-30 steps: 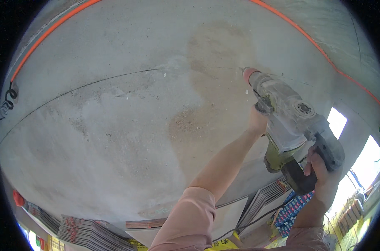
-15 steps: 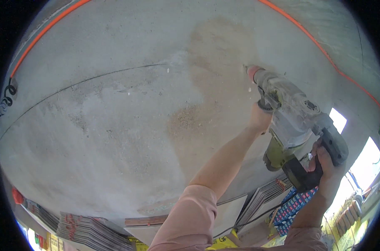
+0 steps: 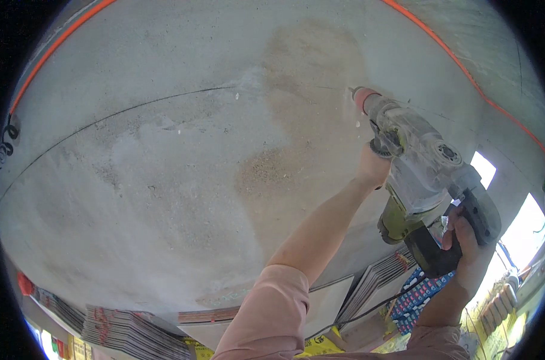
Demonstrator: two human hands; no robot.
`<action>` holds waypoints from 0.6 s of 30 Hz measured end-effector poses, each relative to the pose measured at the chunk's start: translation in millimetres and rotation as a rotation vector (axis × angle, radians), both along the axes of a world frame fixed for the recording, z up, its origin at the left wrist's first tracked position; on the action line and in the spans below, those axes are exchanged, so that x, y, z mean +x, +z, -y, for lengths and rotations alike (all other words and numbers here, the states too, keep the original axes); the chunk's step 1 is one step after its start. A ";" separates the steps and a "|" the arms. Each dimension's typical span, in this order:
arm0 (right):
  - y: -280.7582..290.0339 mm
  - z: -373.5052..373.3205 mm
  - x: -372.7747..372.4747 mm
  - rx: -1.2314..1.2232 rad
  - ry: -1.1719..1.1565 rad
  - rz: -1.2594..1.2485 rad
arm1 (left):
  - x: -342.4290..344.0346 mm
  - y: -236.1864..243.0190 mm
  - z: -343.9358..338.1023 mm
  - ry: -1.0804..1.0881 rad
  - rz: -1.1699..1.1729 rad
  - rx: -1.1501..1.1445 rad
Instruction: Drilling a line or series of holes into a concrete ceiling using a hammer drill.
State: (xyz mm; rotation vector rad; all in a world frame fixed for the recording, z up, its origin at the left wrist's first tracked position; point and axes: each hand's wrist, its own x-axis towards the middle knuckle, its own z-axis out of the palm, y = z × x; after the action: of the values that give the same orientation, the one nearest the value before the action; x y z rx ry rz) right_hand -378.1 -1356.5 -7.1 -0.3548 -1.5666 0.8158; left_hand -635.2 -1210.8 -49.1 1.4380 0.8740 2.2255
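Observation:
Both of my hands hold a dusty rotary hammer drill, grey and olive green with a reddish collar at its nose. My left hand is closed round the side handle near the front. At the back, my right hand wraps the black rear handle; whether a finger presses the trigger is hidden. The nose points up and left at the grey wall, its short tip against or very near the surface. A brownish patch covers the wall left of the tip, and a thin dark line runs across it.
An orange conduit bends along the upper left, and another along the upper right. Stacked panels lean at the wall's foot. A dark cord trails below the drill. Bright openings show at the right.
The view has shifted slightly, with the wall marks a little further left. The drill's nose sits marginally higher in view; both hands keep their grip.

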 end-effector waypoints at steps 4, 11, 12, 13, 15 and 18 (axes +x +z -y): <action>1.6 0.5 -3.1 -0.006 -0.027 -0.030 | -2.2 0.9 0.0 0.021 -0.052 -0.038; 4.0 -2.8 -9.8 -0.008 -0.064 -0.075 | -1.7 -2.4 -5.7 0.069 -0.083 0.007; 4.5 -4.3 -9.9 -0.002 -0.057 -0.066 | -2.9 -1.7 -9.0 0.018 -0.029 0.023; 6.2 -5.7 -7.9 -0.005 -0.047 -0.041 | -4.3 0.3 -12.8 -0.044 0.015 0.038; 8.9 -8.2 -4.1 -0.009 -0.013 0.000 | -5.4 1.1 -16.3 -0.060 0.005 0.060; 8.1 -8.6 -1.7 -0.013 -0.029 0.009 | -6.0 0.8 -13.3 0.029 -0.067 0.019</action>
State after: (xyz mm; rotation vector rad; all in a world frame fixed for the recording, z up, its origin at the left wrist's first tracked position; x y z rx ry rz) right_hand -379.8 -1347.9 1.0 -0.3898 -1.5619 0.8033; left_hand -641.2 -1197.5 -48.2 1.5259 0.9027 2.2242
